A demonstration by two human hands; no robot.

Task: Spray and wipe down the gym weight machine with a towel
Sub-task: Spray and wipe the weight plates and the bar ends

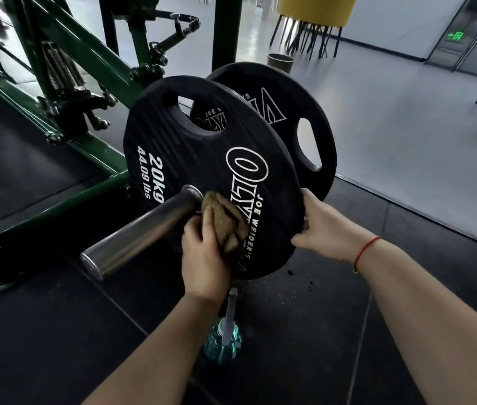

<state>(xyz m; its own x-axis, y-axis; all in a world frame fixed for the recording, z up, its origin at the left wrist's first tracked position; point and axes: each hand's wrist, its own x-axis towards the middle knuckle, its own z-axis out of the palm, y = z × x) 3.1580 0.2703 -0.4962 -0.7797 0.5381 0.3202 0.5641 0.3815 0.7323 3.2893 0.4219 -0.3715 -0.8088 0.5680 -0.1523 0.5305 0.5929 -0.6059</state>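
The left hand (205, 252) curls its fingers round a crumpled brown towel (227, 220), pressing it on the front plate (196, 159) beside the hub. The right hand (324, 229) grips the plate's rim at 4 o'clock. The steel sleeve (143, 229) points toward 8 o'clock. The spray bottle (222, 340) stands at 6 o'clock.

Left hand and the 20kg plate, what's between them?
A crumpled brown towel, pressed by the left hand against the 20kg plate, seen in the head view.
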